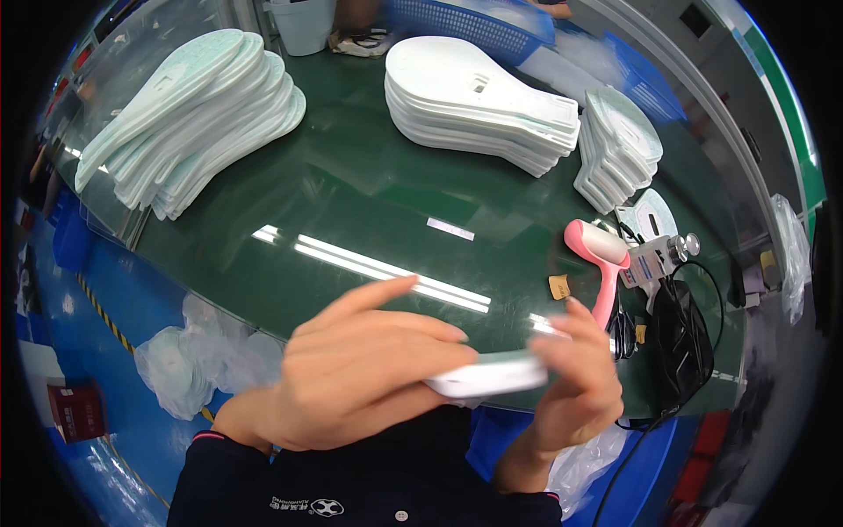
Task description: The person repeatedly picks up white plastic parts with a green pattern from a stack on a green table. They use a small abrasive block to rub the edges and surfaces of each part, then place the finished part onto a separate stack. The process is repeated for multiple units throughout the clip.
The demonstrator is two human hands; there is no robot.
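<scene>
Holding a white piece point(492, 378) between left hand point(351, 378) and right hand point(580, 378), close to the near edge of the green table point(369, 211). Pinching its left end in the left fingers; cannot tell the right grip through the blur. Judged as mid-handling, not yet set down. Can see pale panels piled in a far-left stack point(211, 114), far-middle stack point(474, 105) and right stack point(619, 145); cannot tell finished from waiting.
</scene>
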